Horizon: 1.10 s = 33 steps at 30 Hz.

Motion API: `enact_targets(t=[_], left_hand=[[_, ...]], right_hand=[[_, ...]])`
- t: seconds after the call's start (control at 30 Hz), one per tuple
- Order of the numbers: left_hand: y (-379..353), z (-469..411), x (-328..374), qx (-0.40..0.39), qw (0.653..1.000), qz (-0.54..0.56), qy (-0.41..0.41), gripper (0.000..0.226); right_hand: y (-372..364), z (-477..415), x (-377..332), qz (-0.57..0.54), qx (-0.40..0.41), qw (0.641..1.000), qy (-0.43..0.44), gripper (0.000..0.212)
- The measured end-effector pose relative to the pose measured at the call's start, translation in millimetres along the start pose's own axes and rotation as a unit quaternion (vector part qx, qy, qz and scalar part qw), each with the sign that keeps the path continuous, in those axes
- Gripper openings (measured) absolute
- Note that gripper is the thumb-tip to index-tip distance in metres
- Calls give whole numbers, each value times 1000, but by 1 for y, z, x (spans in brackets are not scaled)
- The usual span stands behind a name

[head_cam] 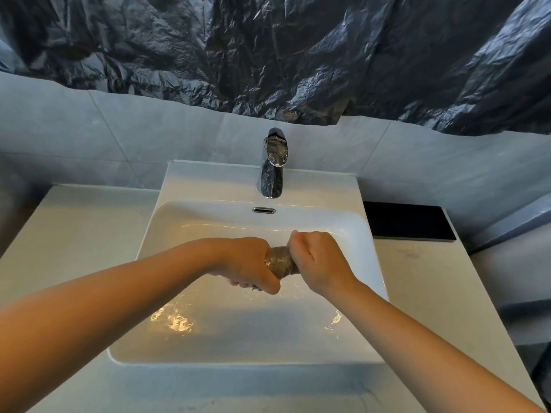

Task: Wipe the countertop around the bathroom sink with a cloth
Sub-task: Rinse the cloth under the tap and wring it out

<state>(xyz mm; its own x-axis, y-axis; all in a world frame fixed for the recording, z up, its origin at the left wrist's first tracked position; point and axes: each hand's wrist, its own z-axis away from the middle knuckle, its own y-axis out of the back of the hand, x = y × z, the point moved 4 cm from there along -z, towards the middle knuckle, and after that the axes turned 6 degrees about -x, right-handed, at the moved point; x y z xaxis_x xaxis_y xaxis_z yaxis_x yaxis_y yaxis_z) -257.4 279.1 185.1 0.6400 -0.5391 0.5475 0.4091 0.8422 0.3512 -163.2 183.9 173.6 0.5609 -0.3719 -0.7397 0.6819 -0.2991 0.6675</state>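
Both our hands are closed tight on one grey-brown, twisted cloth, each with fingers curled fully round an end. Our left hand wraps the left end, its thumb lying down along the near side of the roll and its knuckles turned away from us. Our right hand wraps the right end, the back of the hand facing up towards us and the fist tipped so the knuckles point at the far wall. Both bare forearms reach in from the near edge and meet over the middle, wrists bent inward.

Only a short, bunched stretch of the cloth shows, squeezed between our two fists, which nearly touch. We hold it in the air over the white rectangular ceramic sink, above the middle of the basin and in front of the chrome single-lever faucet. Wet glints show on the basin floor below our hands.

Around the sink lies the pale stone countertop; the cloth is off it. On the right side of that counter, by the wall, rests a flat black rectangular panel. Crinkled dark plastic sheeting hangs over the grey tiled wall.
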Motion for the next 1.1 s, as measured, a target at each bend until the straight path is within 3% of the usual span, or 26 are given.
enact_targets(t=[0.1,0.3,0.47,0.63,0.87,1.1], left_hand=[[1,-9,1,52,996,-70,-1,31],[1,-17,4,123,981,-152,5,28],[-3,-21,1,149,972,-184,-10,22],[-7,-26,-3,146,966,-212,-13,25],[-5,-29,-2,156,943,-291,-35,26],[-6,-36,-2,174,931,-314,-63,24]], right_hand=[[-5,-5,4,-3,-47,997,-65,40],[-2,-9,10,-14,-106,988,-114,38],[-11,-13,17,-68,-134,971,-187,40],[-15,-12,21,-26,-181,959,-216,30],[-21,-10,26,-113,-235,900,-351,31],[-21,-10,33,-168,-301,842,-415,28]])
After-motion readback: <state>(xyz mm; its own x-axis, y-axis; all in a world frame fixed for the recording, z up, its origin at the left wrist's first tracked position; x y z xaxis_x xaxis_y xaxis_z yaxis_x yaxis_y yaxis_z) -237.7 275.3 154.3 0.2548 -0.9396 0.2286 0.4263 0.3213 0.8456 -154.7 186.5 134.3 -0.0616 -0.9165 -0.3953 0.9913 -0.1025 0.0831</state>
